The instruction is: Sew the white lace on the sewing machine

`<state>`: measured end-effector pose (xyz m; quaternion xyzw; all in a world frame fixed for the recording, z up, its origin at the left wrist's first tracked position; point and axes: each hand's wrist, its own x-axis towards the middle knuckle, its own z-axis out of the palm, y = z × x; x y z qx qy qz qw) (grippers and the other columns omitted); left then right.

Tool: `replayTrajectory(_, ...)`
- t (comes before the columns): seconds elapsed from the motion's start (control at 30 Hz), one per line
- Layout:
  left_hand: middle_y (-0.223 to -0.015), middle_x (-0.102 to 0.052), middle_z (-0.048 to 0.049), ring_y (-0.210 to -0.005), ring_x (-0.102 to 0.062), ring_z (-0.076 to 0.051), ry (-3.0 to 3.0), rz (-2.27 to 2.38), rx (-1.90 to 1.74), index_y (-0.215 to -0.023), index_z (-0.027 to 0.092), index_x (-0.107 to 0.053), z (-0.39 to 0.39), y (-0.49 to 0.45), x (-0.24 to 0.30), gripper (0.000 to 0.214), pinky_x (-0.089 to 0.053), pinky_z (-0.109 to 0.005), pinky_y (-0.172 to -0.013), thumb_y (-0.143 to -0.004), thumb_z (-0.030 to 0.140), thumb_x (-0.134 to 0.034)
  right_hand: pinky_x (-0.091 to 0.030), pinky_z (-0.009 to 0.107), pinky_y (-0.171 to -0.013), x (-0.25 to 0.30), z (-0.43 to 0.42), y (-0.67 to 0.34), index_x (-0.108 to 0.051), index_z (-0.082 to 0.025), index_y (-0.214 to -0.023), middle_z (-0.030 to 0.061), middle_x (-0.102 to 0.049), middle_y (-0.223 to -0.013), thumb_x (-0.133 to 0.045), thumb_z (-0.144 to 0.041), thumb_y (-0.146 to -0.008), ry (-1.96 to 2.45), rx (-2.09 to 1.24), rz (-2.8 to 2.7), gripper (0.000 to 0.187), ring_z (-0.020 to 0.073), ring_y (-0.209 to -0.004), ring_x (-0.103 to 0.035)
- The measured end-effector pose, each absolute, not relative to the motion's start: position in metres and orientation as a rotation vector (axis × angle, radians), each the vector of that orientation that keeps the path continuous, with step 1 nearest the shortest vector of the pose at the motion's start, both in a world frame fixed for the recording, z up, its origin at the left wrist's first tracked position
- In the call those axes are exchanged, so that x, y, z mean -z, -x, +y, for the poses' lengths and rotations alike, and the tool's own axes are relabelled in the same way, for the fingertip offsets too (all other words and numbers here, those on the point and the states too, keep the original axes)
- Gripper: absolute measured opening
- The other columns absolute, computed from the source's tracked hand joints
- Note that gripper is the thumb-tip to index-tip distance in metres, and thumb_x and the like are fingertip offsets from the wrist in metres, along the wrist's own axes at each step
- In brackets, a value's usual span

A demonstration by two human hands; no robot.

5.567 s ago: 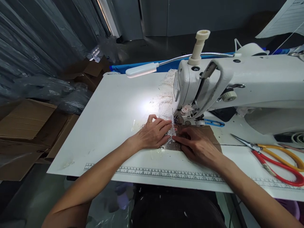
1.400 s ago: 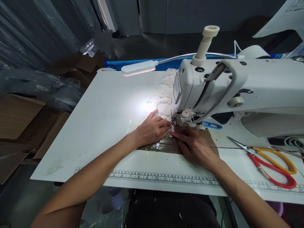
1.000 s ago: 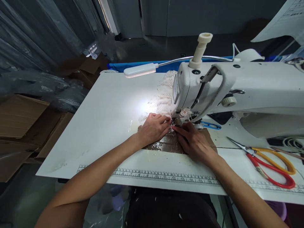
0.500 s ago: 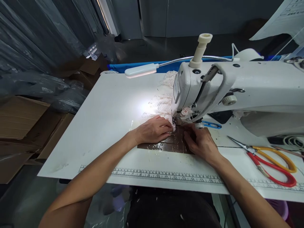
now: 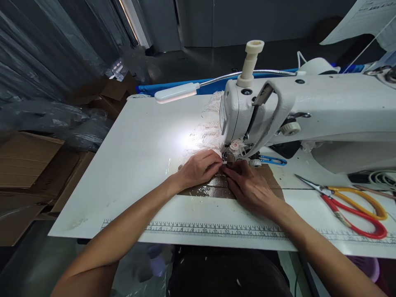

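Observation:
A strip of pale pink lace (image 5: 208, 134) runs from the back of the table to the needle area of a white sewing machine (image 5: 328, 101). My left hand (image 5: 198, 168) is closed, thumb and fingers pinching the lace's near end just left of the presser foot (image 5: 224, 156). Close in front of the foot, my right hand (image 5: 247, 181) is also closed, its fingertips meeting the left ones at that same end. The pinched bit is small and largely covered by fingers. Beneath both hands lies a shiny brown sheet (image 5: 213, 190) on the tabletop.
Scissors (image 5: 346, 204) with red and yellow handles and blue thread snips (image 5: 272, 160) lie to the right. A lamp (image 5: 177, 93) lights the lace. A printed ruler (image 5: 216, 229) follows the table's front edge. Cardboard boxes (image 5: 31, 161) stand at left.
My right hand has moved left, out from beside the machine's foot, and its fingertips now meet my left hand's. My left fingers have drawn into a pinch. The view has shifted slightly.

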<state>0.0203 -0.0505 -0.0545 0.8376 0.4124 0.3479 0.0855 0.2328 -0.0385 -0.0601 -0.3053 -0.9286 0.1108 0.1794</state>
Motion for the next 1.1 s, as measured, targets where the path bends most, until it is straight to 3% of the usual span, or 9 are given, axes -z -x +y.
replayTrajectory(0.2, -0.096, -0.068, -0.0053, -0.086, -0.063, -0.016, -2.733, 1.228, -0.823, -0.093, 0.016, -0.064, -0.053, -0.018, 0.056, 0.014, -0.05, -0.033, -0.079, -0.093, 0.019, -0.05, -0.052, 0.043, -0.083, 0.062, -0.04, -0.24, -0.062, -0.019, -0.121, 0.0151, -0.053, -0.11, -0.044, -0.025, -0.094, 0.789, -0.434, -2.557, 0.033, 0.0258, -0.099, -0.055)
replayTrajectory(0.4, -0.096, -0.068, -0.0046, -0.087, -0.063, -0.015, -2.799, 1.246, -0.843, -0.092, 0.016, -0.063, -0.054, -0.018, 0.058, 0.012, -0.048, -0.032, -0.079, -0.093, 0.018, -0.051, -0.052, 0.042, -0.086, 0.061, -0.039, -0.243, -0.063, -0.022, -0.122, 0.0146, -0.054, -0.113, -0.047, -0.025, -0.093, 0.799, -0.556, -2.498, 0.034, 0.0249, -0.101, -0.057)
replayTrajectory(0.57, -0.093, -0.068, -0.0042, -0.083, -0.062, -0.014, -2.827, 1.295, -0.923, -0.092, 0.016, -0.063, -0.055, -0.022, 0.058, 0.01, -0.047, -0.03, -0.075, -0.093, 0.018, -0.053, -0.053, 0.036, -0.079, 0.042, -0.025, -0.26, -0.065, -0.023, -0.118, 0.0101, -0.06, -0.104, -0.046, -0.027, -0.093, 0.866, -0.681, -2.476, 0.032, 0.0206, -0.088, -0.062)
replayTrajectory(0.87, -0.093, -0.067, -0.0026, -0.078, -0.059, -0.013, -2.833, 1.261, -0.825, -0.089, 0.018, -0.063, -0.056, -0.024, 0.059, 0.015, -0.044, -0.033, -0.075, -0.095, 0.017, -0.049, -0.048, 0.043, -0.085, 0.036, 0.006, -0.308, -0.067, -0.016, -0.114, 0.0135, -0.063, -0.111, -0.041, -0.032, -0.092, 1.097, -0.168, -2.439, 0.037, 0.0298, -0.105, -0.056)
replayTrajectory(1.0, -0.097, -0.067, -0.0043, -0.082, -0.06, -0.015, -2.823, 1.26, -0.813, -0.093, 0.019, -0.061, -0.056, -0.023, 0.061, 0.015, -0.046, -0.034, -0.077, -0.096, 0.018, -0.046, -0.045, 0.043, -0.082, 0.056, 0.013, -0.314, -0.064, -0.015, -0.118, 0.0137, -0.064, -0.111, -0.04, -0.035, -0.093, 1.14, -0.043, -2.559, 0.04, 0.0308, -0.1, -0.056)
replayTrajectory(1.1, -0.093, -0.066, -0.0059, -0.083, -0.061, -0.016, -2.825, 1.241, -0.81, -0.096, 0.016, -0.058, -0.055, -0.022, 0.062, 0.012, -0.049, -0.033, -0.075, -0.097, 0.02, -0.047, -0.043, 0.041, -0.078, 0.06, 0.013, -0.31, -0.065, -0.014, -0.111, 0.0141, -0.065, -0.104, -0.035, -0.032, -0.095, 1.183, 0.089, -2.555, 0.038, 0.0292, -0.094, -0.057)
